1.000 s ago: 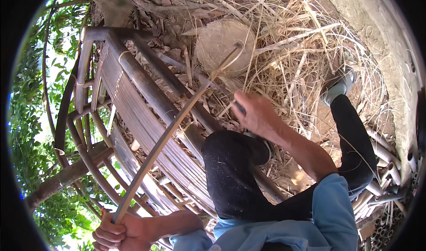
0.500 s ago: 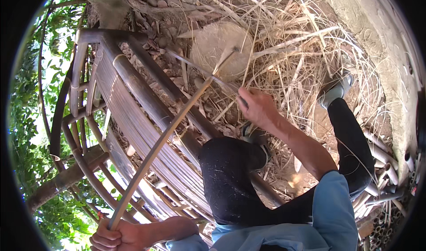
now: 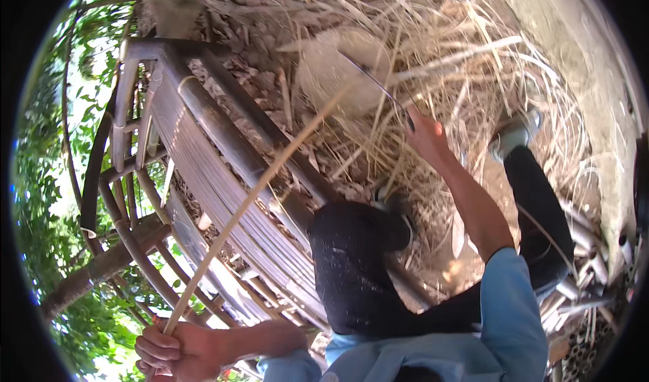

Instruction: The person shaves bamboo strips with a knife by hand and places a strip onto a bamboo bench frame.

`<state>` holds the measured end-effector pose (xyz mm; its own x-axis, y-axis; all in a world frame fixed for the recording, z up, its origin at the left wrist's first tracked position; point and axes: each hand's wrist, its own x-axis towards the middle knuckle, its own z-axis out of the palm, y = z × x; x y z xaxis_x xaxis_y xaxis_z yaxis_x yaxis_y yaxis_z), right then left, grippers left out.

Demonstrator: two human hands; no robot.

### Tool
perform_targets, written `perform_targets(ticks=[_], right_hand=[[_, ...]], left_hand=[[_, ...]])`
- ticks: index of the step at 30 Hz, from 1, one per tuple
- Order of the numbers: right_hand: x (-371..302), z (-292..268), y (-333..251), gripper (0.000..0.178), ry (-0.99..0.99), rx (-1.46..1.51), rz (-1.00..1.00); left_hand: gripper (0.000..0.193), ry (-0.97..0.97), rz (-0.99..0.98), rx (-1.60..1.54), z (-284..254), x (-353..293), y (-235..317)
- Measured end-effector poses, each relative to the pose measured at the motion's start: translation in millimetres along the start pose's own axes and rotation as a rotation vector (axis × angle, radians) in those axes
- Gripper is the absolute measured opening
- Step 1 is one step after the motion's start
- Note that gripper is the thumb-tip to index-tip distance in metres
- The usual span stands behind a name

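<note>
My left hand (image 3: 179, 351), low at the left, is closed around the near end of a long bamboo strip (image 3: 247, 203). The strip slants up and away across the bench, and its blurred far end reaches over a round wooden block (image 3: 318, 61) on the ground. My right hand (image 3: 427, 137) grips the dark handle of a knife. The long thin knife blade (image 3: 370, 78) points up and left above the block, apart from the strip.
A bamboo bench (image 3: 209, 155) with a slatted seat runs along my left. Pale shavings (image 3: 453, 64) litter the ground ahead and right. A rough wall (image 3: 574, 51) borders the right side, with cut bamboo tubes (image 3: 588, 335) stacked by its foot. Leaves (image 3: 54, 199) hang beyond the bench.
My right hand has moved right and slightly up, taking the knife blade off the strip, which it crossed before. The strip now shows a paler side; my left hand stays nearly in place.
</note>
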<state>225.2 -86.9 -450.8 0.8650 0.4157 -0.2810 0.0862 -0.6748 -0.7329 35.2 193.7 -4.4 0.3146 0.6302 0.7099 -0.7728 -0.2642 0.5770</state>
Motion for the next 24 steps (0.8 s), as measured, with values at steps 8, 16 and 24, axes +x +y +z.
perform_targets(ticks=[8,16,24], right_hand=[[-44,-15,-151,0.012,0.158,0.074,-0.503],[-13,-23,-111,0.014,0.164,0.004,-0.299],[9,9,-59,0.013,0.283,-0.029,-0.432]], left_hand=[[0.025,0.067,0.249,0.329,32,-24,-14],[0.018,0.133,0.279,0.496,47,-33,-29],[0.03,0.19,0.293,0.431,37,-19,-29]])
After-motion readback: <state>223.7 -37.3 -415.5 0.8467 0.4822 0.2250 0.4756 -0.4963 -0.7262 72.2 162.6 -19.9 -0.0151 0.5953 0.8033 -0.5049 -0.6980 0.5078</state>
